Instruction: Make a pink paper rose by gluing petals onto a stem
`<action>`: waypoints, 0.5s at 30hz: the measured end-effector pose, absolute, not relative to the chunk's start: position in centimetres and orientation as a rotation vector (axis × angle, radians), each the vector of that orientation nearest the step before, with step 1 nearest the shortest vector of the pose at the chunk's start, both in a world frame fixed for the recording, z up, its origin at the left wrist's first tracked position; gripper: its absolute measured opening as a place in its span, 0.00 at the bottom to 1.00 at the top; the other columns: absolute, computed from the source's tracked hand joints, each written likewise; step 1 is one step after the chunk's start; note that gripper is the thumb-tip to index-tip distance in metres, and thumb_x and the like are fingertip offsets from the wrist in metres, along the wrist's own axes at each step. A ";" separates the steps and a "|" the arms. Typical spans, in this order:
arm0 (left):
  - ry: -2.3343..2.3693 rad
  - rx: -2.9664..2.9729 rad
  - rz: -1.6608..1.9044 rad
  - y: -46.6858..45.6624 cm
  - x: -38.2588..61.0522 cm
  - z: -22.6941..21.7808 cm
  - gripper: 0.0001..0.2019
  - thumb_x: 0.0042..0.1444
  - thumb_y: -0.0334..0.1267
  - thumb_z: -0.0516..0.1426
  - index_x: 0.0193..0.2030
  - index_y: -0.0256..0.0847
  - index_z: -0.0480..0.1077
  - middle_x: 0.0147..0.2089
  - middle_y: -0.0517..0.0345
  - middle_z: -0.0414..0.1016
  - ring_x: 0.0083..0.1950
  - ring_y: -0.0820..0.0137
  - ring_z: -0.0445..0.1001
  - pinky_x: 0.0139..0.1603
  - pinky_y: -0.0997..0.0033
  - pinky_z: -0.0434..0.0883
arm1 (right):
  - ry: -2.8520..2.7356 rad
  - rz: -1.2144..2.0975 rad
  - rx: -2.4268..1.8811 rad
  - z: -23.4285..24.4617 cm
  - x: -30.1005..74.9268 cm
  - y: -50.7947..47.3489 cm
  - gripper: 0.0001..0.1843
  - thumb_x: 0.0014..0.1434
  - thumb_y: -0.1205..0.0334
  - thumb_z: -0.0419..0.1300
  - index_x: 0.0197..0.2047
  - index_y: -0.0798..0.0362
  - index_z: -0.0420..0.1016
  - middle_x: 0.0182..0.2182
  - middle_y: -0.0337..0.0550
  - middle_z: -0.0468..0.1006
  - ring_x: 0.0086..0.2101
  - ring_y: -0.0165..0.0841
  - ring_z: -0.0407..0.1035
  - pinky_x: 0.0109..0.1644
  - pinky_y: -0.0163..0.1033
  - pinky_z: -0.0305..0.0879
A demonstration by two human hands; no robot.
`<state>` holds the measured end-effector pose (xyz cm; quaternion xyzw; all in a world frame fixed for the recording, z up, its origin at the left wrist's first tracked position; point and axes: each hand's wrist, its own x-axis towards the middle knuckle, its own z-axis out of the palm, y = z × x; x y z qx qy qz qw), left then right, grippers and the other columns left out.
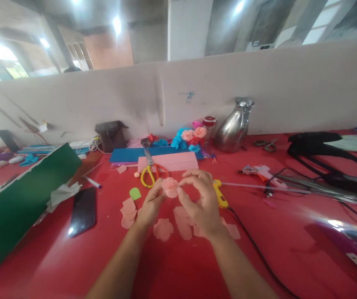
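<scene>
A small pink paper rose [170,188] is held up over the red table, its petals facing me. My left hand [151,204] pinches it from the left side. The thumb and forefinger of my right hand [202,200] close on the rose's right edge, the other fingers curled above. Pink paper petals [163,229] lie on the table below, several of them partly behind my right hand. More cut pink pieces [129,211] and one green piece [135,193] rest left of my left hand. Scissors with yellow and orange handles [148,176] lie just behind the rose.
A yellow glue gun [220,194] lies right of my right hand, its cord running toward me. Pink and blue paper sheets [178,161], finished paper flowers [188,136] and a steel jug [233,126] stand behind. On the left are a phone [83,211] and a green board [25,203].
</scene>
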<state>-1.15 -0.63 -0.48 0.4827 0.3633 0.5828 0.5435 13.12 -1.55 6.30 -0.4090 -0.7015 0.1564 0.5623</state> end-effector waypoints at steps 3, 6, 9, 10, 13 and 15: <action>0.875 1.171 1.391 -0.7 -1.2 -0.3 0.12 0.53 0.38 0.55 0.45 0.44 0.72 0.48 0.55 0.69 0.52 0.65 0.65 0.57 0.64 0.57 | -1.630 0.392 -0.986 6.1 13.0 -1.4 0.03 0.51 0.64 0.58 0.32 0.48 0.71 0.37 0.42 0.70 0.42 0.39 0.63 0.48 0.47 0.59; 0.905 1.238 1.393 -0.7 -1.2 -0.2 0.12 0.54 0.39 0.54 0.45 0.44 0.71 0.49 0.55 0.68 0.52 0.65 0.63 0.58 0.65 0.56 | -1.609 0.542 -1.016 5.8 13.0 -1.1 0.05 0.53 0.65 0.55 0.33 0.49 0.71 0.37 0.41 0.71 0.42 0.38 0.64 0.49 0.45 0.58; 0.952 1.323 1.379 -0.9 -1.3 0.2 0.11 0.54 0.39 0.54 0.44 0.44 0.72 0.46 0.55 0.69 0.51 0.65 0.63 0.57 0.65 0.56 | -1.587 0.718 -1.011 5.7 13.1 -0.9 0.05 0.54 0.64 0.54 0.32 0.49 0.72 0.37 0.42 0.71 0.43 0.37 0.64 0.50 0.45 0.57; 0.967 1.353 1.378 -0.9 -1.3 0.3 0.11 0.54 0.39 0.54 0.43 0.45 0.72 0.45 0.55 0.69 0.50 0.65 0.63 0.57 0.65 0.56 | -1.574 0.757 -1.005 5.7 13.1 -0.8 0.05 0.54 0.63 0.55 0.31 0.50 0.72 0.37 0.42 0.71 0.43 0.37 0.64 0.50 0.45 0.57; 0.984 1.439 1.380 -1.0 -1.3 0.9 0.09 0.54 0.38 0.54 0.41 0.44 0.73 0.45 0.55 0.68 0.49 0.64 0.63 0.56 0.66 0.57 | -1.536 0.820 -0.998 5.6 13.2 -0.8 0.04 0.53 0.63 0.56 0.29 0.50 0.71 0.37 0.42 0.70 0.43 0.37 0.64 0.50 0.45 0.57; 0.971 1.454 1.382 -1.1 -1.3 1.2 0.09 0.54 0.37 0.53 0.41 0.43 0.73 0.45 0.54 0.67 0.49 0.64 0.63 0.55 0.66 0.57 | -1.529 0.851 -0.993 5.4 13.2 -0.7 0.04 0.53 0.62 0.56 0.28 0.50 0.71 0.38 0.42 0.70 0.43 0.37 0.64 0.50 0.45 0.56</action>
